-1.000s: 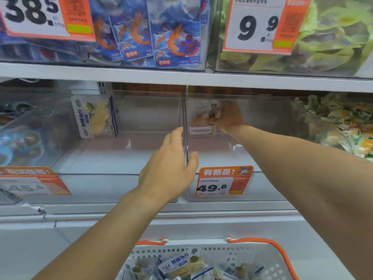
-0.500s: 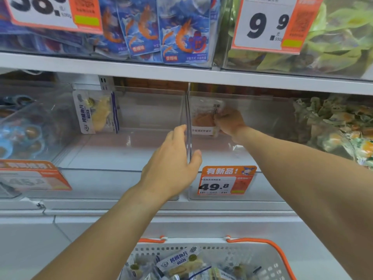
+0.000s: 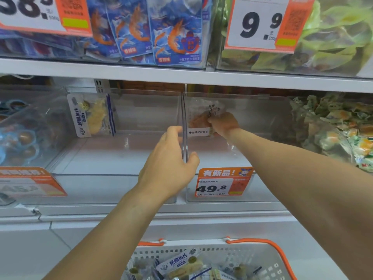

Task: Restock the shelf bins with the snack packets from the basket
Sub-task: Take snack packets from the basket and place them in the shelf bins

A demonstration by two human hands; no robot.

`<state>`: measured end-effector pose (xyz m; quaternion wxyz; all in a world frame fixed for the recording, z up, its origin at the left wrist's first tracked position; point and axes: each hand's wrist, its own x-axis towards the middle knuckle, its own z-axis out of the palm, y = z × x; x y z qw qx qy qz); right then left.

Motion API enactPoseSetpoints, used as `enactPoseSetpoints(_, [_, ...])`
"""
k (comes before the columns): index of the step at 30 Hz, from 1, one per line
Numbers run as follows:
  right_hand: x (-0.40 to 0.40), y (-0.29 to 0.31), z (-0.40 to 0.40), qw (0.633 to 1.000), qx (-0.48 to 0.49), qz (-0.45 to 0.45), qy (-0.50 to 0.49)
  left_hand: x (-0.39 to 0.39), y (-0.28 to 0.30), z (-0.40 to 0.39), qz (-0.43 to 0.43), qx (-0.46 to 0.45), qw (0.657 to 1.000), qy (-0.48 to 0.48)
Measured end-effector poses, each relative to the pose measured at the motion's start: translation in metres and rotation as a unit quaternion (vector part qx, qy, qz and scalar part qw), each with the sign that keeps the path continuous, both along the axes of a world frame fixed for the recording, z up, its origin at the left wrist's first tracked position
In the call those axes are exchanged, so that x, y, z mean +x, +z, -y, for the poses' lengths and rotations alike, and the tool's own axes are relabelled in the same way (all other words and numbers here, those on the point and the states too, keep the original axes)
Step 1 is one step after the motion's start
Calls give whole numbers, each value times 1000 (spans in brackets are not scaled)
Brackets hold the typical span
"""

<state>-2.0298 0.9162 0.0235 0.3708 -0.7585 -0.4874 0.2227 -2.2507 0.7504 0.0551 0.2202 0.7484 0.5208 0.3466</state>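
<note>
Two clear shelf bins stand side by side on the middle shelf. My left hand (image 3: 171,158) grips the clear wall (image 3: 183,110) where the two bins meet, thumb on the right side. Inside the right bin (image 3: 262,122), my right hand (image 3: 223,124) holds a clear snack packet (image 3: 201,116) with orange-brown contents upright near the bin's back left corner. The left bin (image 3: 141,110) holds one white-and-blue fish-slice packet (image 3: 91,116) standing at its back left. Below, the white basket (image 3: 270,261) with orange handles holds several fish-slice packets (image 3: 181,263).
A 49.8 price tag (image 3: 222,183) hangs on the right bin's front. Further bins hold egg snacks (image 3: 18,138) at left and green-orange packets (image 3: 335,126) at right. The upper shelf (image 3: 181,72) carries blue shrimp packets (image 3: 169,31) and green packets (image 3: 333,37).
My right hand has shifted the orange-brown packet slightly within the right bin's back. The view has tilted a little. My left hand stays on the divider wall.
</note>
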Motion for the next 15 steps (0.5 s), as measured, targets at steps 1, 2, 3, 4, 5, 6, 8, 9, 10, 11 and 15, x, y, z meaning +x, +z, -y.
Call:
enactPoseSetpoints(1, [1, 2, 2, 1000, -5, 6, -3, -1, 1, 0, 4, -3, 1000, -4])
enactPoseSetpoints(2, [3, 5, 4, 1000, -14, 18, -10, -1, 1, -1, 11, -5, 1000, -7])
enactPoseSetpoints(3, [5, 8, 6, 999, -26, 38, -18, -2, 2, -1, 22, -6, 1000, -8])
enactPoseSetpoints(4, [8, 11, 8, 997, -36, 61, -24, -2, 2, 0, 36, 0, 999, -5])
enactPoseSetpoints(5, [10, 16, 14, 995, -46, 87, -25, -2, 2, 3, 57, 16, 998, 5])
enactPoseSetpoints(6, [12, 23, 21, 992, -51, 111, -25, -2, 3, 6, 85, 49, 995, 20])
enactPoseSetpoints(8, [19, 42, 45, 986, -31, 161, -26, -3, 7, 17, 136, 173, 974, 48])
enactPoseSetpoints(9, [24, 52, 60, 982, 5, 184, -33, -3, 9, 23, 152, 242, 956, 59])
enactPoseSetpoints(10, [28, 62, 76, 976, 58, 205, -39, -3, 9, 30, 168, 296, 938, 68])
enactPoseSetpoints(11, [31, 71, 95, 969, 119, 211, -43, -1, 6, 37, 187, 325, 924, 73])
enactPoseSetpoints(15, [17, 70, 190, 926, 286, 239, 67, 7, -42, 85, 235, 232, 941, 74])
